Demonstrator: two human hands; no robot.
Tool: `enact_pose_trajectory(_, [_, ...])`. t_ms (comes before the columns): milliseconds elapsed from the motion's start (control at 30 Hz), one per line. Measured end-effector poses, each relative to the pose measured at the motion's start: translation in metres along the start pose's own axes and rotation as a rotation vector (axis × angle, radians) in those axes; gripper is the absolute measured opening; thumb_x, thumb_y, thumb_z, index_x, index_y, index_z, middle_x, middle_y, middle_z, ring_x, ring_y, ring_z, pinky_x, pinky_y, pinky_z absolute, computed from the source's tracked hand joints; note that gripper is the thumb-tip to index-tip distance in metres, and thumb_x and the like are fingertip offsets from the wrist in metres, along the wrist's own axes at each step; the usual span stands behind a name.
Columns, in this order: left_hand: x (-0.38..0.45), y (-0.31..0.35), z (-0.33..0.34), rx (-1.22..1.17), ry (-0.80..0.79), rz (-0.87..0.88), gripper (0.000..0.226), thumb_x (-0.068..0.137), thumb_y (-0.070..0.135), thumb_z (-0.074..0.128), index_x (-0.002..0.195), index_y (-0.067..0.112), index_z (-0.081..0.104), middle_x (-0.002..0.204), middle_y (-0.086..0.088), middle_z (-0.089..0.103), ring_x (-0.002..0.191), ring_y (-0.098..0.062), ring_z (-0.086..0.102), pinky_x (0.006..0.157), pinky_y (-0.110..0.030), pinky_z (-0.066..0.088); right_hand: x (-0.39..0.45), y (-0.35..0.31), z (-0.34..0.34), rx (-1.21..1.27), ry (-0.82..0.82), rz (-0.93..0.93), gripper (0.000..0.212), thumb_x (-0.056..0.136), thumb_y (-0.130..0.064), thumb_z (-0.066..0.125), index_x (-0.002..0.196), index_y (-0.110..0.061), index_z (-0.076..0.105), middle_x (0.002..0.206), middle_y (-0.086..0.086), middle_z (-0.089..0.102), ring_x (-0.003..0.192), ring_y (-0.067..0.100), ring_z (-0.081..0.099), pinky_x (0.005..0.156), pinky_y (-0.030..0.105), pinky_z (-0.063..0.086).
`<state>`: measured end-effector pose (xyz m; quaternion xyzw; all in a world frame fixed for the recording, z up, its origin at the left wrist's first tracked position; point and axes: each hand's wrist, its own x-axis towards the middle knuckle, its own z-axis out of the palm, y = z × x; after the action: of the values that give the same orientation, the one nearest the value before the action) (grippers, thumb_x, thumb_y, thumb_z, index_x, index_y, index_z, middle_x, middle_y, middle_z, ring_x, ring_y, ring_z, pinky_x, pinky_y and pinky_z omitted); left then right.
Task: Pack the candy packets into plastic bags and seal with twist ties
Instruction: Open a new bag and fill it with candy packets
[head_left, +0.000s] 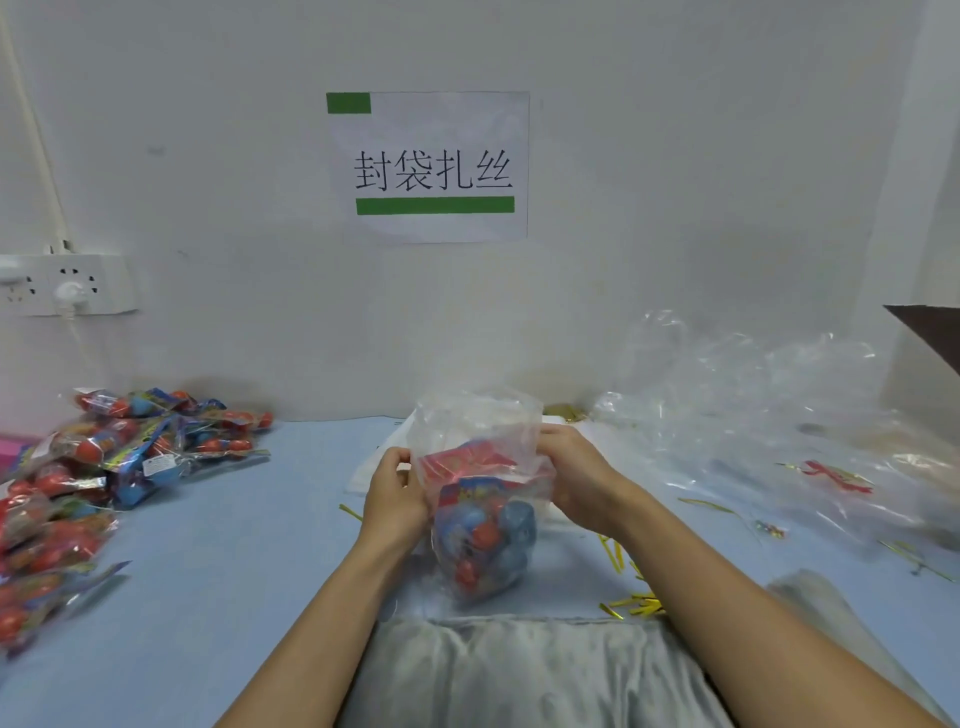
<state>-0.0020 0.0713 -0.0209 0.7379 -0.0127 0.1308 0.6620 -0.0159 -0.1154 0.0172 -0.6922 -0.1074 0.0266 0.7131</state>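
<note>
A clear plastic bag stands upright at the table's middle, its mouth open upward. Inside it sits a candy packet with red and blue balls and a red header card. My left hand grips the bag's left side, fingers curled on the film. On the right side, my right hand holds the bag at about the same height. Gold twist ties lie on the cloth near my right forearm.
A heap of candy packets covers the table's left side. Loose clear bags pile at the right, with more ties scattered among them. A wall socket is at the left. The blue table cloth ends at my lap.
</note>
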Motion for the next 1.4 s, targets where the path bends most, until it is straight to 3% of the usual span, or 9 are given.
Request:
enact_pose_trajectory(100, [-0.003,0.002,0.002,-0.006,-0.014,-0.024,0.006,0.097,0.017,0.061,0.103,0.018,0.06,0.084,0.002,0.074,0.079,-0.018,0.073,0.076,-0.042,0.06,-0.003,0.003,-0.002,-0.033,0.114,-0.003,0.025,0.093,-0.003,0.052,0.095,-0.005,0.077,0.101,0.019,0.073,0.099,0.041,0.067,0.098,0.064,0.048])
enact_pose_trajectory(233, [-0.003,0.009,0.0,-0.029,0.05,-0.006,0.011,0.101,0.024,0.056,0.106,0.017,0.062,0.096,-0.003,0.072,0.086,-0.023,0.07,0.074,-0.042,0.057,-0.006,-0.003,0.0,-0.095,0.27,0.024,0.019,0.095,-0.01,0.058,0.095,0.006,0.069,0.084,0.013,0.063,0.078,0.025,0.064,0.084,0.05,0.059])
enact_pose_trajectory(567, [-0.017,0.04,-0.001,-0.107,0.051,0.161,0.018,0.102,0.029,0.049,0.095,0.015,0.057,0.093,-0.008,0.061,0.078,-0.022,0.057,0.064,-0.033,0.046,-0.006,-0.003,-0.014,0.155,0.799,0.091,0.033,0.096,-0.011,0.053,0.063,-0.008,0.055,0.061,0.004,0.052,0.05,0.014,0.053,0.043,0.024,0.052])
enact_pose_trajectory(800, [-0.035,0.053,-0.002,0.225,-0.539,0.164,0.07,0.057,0.055,0.083,0.108,0.023,0.048,0.109,0.0,0.064,0.085,-0.02,0.067,0.066,-0.029,0.057,-0.007,-0.002,-0.014,0.201,0.944,0.103,0.04,0.094,-0.009,0.051,0.054,-0.008,0.049,0.058,0.005,0.052,0.037,0.014,0.052,0.033,0.019,0.042])
enact_pose_trajectory(1000, [-0.026,0.042,-0.006,0.109,-0.394,0.174,0.042,0.079,0.024,0.084,0.11,0.021,0.056,0.113,0.002,0.069,0.095,-0.019,0.069,0.075,-0.027,0.056,-0.011,-0.011,-0.009,0.262,0.786,0.094,0.021,0.095,-0.011,0.047,0.08,-0.006,0.061,0.088,0.014,0.068,0.077,0.028,0.069,0.046,0.029,0.053])
enact_pose_trajectory(1167, [-0.009,0.031,-0.012,-0.021,-0.018,0.007,0.021,0.092,0.009,0.069,0.11,0.015,0.062,0.104,-0.003,0.072,0.088,-0.012,0.068,0.068,-0.021,0.051,-0.022,-0.026,-0.013,0.056,0.386,-0.001,0.021,0.094,-0.021,0.049,0.093,-0.011,0.067,0.077,0.005,0.076,0.067,0.027,0.073,0.06,0.033,0.057])
enact_pose_trajectory(1233, [-0.006,0.028,-0.015,-0.001,0.105,-0.023,0.03,0.09,0.005,0.069,0.113,0.019,0.056,0.105,-0.003,0.067,0.087,-0.012,0.065,0.067,-0.024,0.05,-0.024,-0.025,-0.015,-0.148,0.408,-0.068,0.02,0.096,-0.018,0.049,0.1,-0.014,0.069,0.08,0.002,0.077,0.074,0.025,0.073,0.066,0.036,0.057])
enact_pose_trajectory(1300, [-0.007,0.028,-0.018,0.037,0.185,-0.013,0.034,0.087,0.002,0.069,0.111,0.021,0.053,0.103,-0.001,0.065,0.081,-0.013,0.064,0.061,-0.025,0.048,-0.024,-0.021,-0.018,-0.296,0.46,-0.114,0.023,0.094,-0.011,0.053,0.107,-0.02,0.07,0.091,0.001,0.075,0.087,0.023,0.072,0.072,0.038,0.057])
enact_pose_trajectory(1400, [-0.009,0.034,-0.016,0.001,0.139,0.046,0.023,0.09,0.001,0.059,0.099,0.022,0.06,0.091,0.0,0.071,0.075,-0.019,0.066,0.062,-0.028,0.05,-0.025,-0.015,-0.023,-0.223,0.181,-0.048,0.043,0.092,-0.004,0.055,0.126,-0.029,0.064,0.122,0.003,0.066,0.116,0.022,0.062,0.088,0.037,0.052])
